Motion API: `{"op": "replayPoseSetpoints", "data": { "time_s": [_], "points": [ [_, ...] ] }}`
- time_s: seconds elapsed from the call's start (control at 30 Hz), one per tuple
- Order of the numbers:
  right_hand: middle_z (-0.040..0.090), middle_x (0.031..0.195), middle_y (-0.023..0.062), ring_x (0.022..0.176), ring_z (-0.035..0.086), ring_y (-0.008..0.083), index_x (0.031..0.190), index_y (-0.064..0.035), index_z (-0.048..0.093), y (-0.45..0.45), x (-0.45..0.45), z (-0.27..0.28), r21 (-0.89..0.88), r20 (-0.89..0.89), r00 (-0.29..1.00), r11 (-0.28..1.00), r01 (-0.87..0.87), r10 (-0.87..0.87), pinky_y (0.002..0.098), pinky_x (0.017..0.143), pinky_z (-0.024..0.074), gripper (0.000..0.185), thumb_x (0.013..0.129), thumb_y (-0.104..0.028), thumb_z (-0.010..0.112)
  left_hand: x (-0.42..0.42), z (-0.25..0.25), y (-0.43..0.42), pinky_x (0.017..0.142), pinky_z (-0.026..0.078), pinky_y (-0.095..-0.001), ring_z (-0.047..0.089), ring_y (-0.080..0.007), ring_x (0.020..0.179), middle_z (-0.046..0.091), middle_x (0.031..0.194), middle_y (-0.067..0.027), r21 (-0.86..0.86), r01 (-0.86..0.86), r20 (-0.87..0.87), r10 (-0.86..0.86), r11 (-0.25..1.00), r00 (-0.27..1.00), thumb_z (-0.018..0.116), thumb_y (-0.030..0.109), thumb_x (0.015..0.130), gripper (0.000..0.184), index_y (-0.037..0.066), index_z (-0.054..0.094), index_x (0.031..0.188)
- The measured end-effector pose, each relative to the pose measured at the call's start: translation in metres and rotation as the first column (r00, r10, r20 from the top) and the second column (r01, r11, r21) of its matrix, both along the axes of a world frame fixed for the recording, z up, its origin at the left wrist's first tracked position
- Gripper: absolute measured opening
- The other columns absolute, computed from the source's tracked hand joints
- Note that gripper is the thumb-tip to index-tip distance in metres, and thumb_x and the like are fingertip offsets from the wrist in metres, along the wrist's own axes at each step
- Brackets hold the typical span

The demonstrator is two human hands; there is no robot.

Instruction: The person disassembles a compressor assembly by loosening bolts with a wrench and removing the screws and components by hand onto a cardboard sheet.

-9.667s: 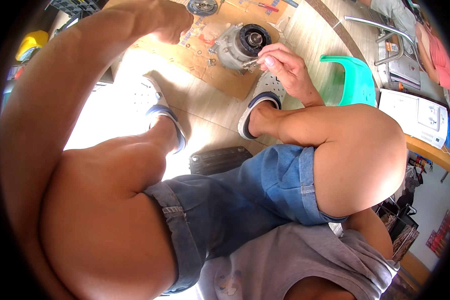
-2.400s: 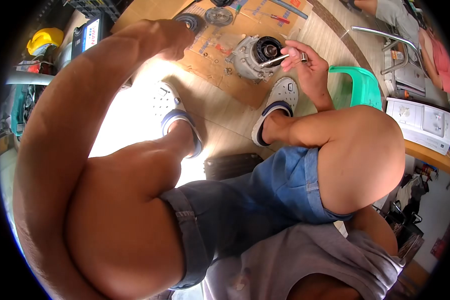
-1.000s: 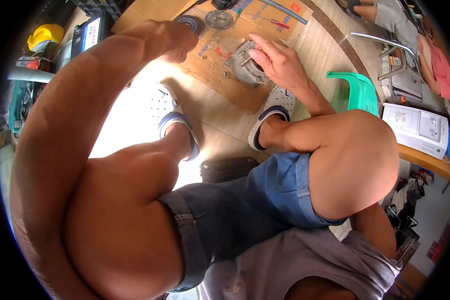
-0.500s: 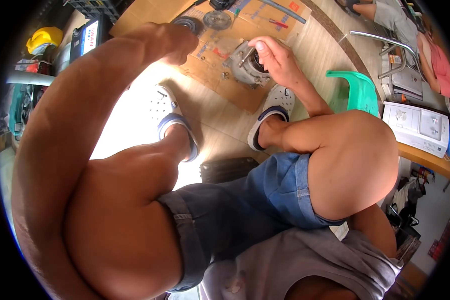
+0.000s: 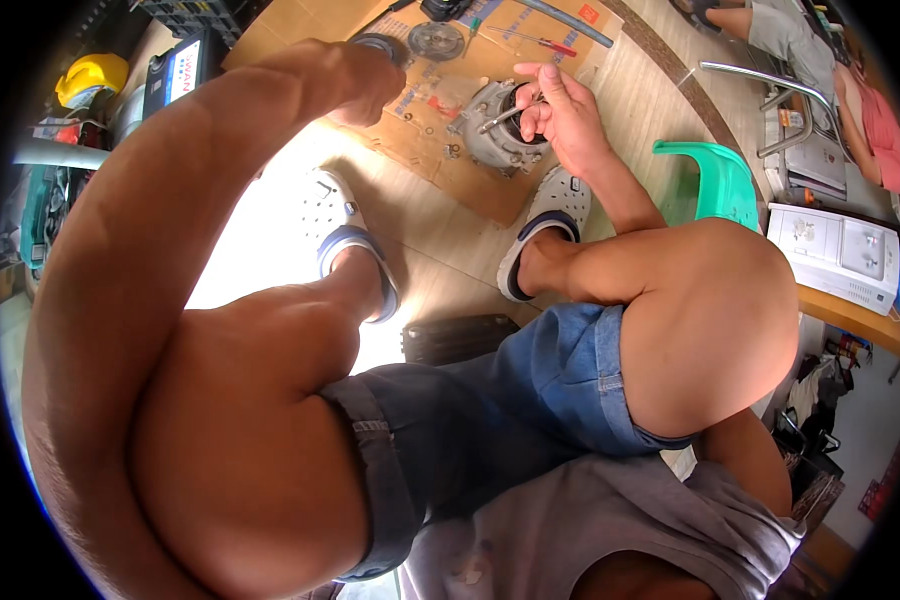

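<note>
Leftmost, as I watch remotely through the head camera, a yellow object (image 5: 92,78) and a black box marked SWAN (image 5: 178,72) lie outside the left edge of the cardboard sheet (image 5: 480,190). The left hand (image 5: 362,86) is curled near that edge, its fingers mostly hidden; whether it holds anything I cannot tell. Just beside it, partly covered, is a dark ring (image 5: 385,44); next come a round metal disc (image 5: 436,41) and, toward the far edge, a green-handled tool (image 5: 473,25). Small loose hardware (image 5: 452,151) lies just left of the metal housing (image 5: 505,150), which I find near the sheet's right edge, toward its near corner. Across the housing slants a slim metal rod (image 5: 500,121); the right hand (image 5: 568,118) has it loosely among half-curled fingers, thumb raised. A red-handled tool (image 5: 560,47) lies toward the far right corner. Beyond the right edge I see a green stool (image 5: 725,180), then a white machine (image 5: 835,255).
</note>
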State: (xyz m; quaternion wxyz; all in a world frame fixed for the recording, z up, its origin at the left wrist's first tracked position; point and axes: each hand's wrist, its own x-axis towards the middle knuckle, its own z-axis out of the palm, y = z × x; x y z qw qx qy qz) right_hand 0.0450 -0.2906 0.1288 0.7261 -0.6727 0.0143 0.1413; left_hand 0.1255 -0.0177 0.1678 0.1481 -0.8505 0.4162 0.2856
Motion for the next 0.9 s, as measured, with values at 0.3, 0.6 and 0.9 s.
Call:
{"op": "replayPoseSetpoints", "data": {
  "time_s": [0.3,0.6,0.9],
  "points": [
    [0.061,0.095,0.0055,0.070,0.061,0.0114,0.124,-0.0025,0.061,0.005,-0.003,0.011,-0.587,0.315,0.882,0.802,-0.109,0.351,0.0275,0.068,0.0530,0.039,0.107,-0.034,0.045,0.003,-0.003,0.007,0.084,0.054,-0.0381,0.067,-0.0308,0.097,0.071,0.099,-0.0144,-0.016,0.052,0.005,-0.052,0.998,0.999,0.066,0.025,0.092,0.036,0.003,0.063,0.121],
    [0.065,0.099,0.0099,0.075,0.063,0.0150,0.135,-0.0008,0.051,0.001,-0.009,0.000,0.193,-0.019,0.999,0.980,0.042,-0.039,0.0286,0.072,0.0529,0.047,0.107,-0.038,0.044,0.007,-0.014,0.014,0.087,0.053,-0.0421,0.067,-0.0306,0.103,0.072,0.107,-0.0136,-0.166,0.023,-0.054,-0.032,0.986,0.998,0.059,0.022,0.087,0.030,0.008,0.069,0.112],
    [0.061,0.089,0.0027,0.073,0.060,0.0107,0.116,-0.0010,0.066,0.010,-0.011,0.008,-0.544,0.296,0.910,0.834,-0.090,0.292,0.0271,0.071,0.0514,0.041,0.107,-0.035,0.046,-0.004,-0.002,0.005,0.093,0.051,-0.0374,0.065,-0.0301,0.109,0.070,0.112,-0.0137,0.041,0.024,-0.019,-0.024,0.999,1.000,0.058,0.024,0.095,0.038,0.003,0.061,0.127]
  ]
}}
